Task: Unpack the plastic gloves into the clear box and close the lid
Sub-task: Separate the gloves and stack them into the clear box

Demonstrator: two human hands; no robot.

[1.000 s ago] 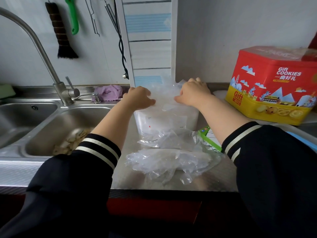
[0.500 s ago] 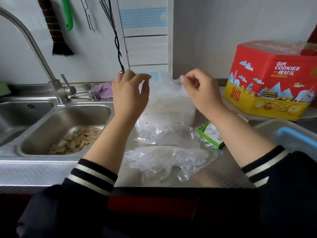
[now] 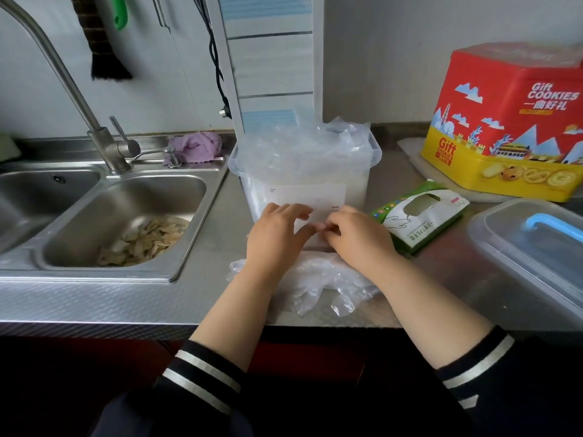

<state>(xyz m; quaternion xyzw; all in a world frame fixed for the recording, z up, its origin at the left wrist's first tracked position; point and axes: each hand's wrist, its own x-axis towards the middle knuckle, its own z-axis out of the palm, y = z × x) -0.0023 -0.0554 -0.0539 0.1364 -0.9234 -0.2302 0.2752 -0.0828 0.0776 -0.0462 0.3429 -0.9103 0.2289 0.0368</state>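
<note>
Gloves (image 3: 315, 279) under both hands — countertop

We count one clear box (image 3: 304, 171), one lid (image 3: 530, 247), one glove packet (image 3: 419, 217) and one cookie tin (image 3: 508, 121). Two hands, two sink basins.

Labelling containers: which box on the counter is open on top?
The clear box behind both hands, stuffed with plastic gloves that poke above its rim. The red and yellow cookie tin is lidded; the blue-handled lid lies off to the right.
</note>
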